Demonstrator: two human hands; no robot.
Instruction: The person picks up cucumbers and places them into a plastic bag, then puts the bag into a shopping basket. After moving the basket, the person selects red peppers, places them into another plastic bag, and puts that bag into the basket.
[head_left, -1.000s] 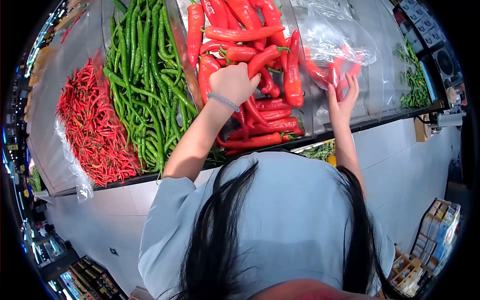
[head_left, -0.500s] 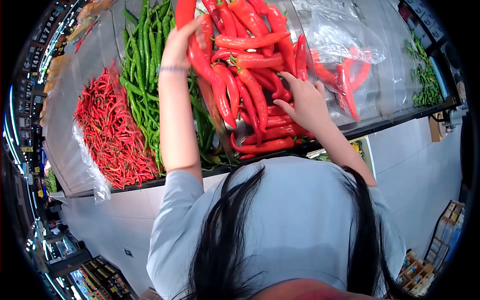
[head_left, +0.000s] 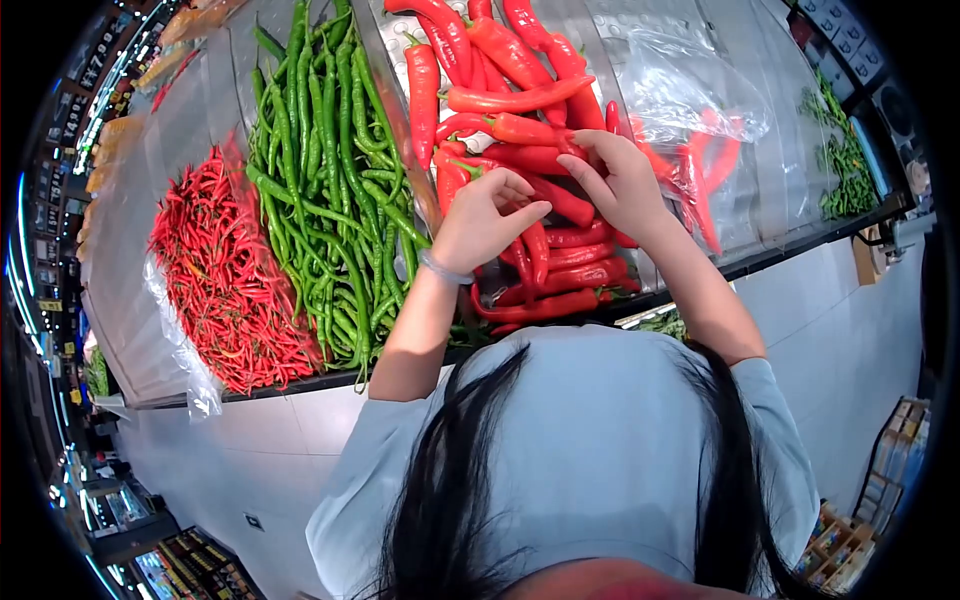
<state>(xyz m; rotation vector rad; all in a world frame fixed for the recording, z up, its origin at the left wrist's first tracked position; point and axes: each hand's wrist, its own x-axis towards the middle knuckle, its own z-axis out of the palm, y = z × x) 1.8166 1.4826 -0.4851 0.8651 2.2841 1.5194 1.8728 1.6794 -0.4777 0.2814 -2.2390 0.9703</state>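
Large red chili peppers [head_left: 515, 98] lie heaped in the middle section of the produce stand. My left hand [head_left: 490, 220] hovers over the near left part of this heap, thumb and fingers apart and slightly curled, with no pepper visible in it. A pale bangle circles its wrist. Close beside it, my right hand [head_left: 622, 182] has its thumb and index finger on the end of a red chili pepper [head_left: 530, 158] at the heap's right side. The other fingers of that hand are partly hidden.
Left of the heap lie long green chili peppers [head_left: 325, 170], then small thin red chilies [head_left: 225, 280]. To the right, a clear plastic bag [head_left: 690, 85] lies near a few red peppers. Small green chilies [head_left: 850, 150] are at the far right. The stand's dark edge [head_left: 790, 245] runs along the front.
My left hand has let go of a large red pepper and moved down and right over the heap. My right hand has shifted slightly up, its thumb and index finger closing together.
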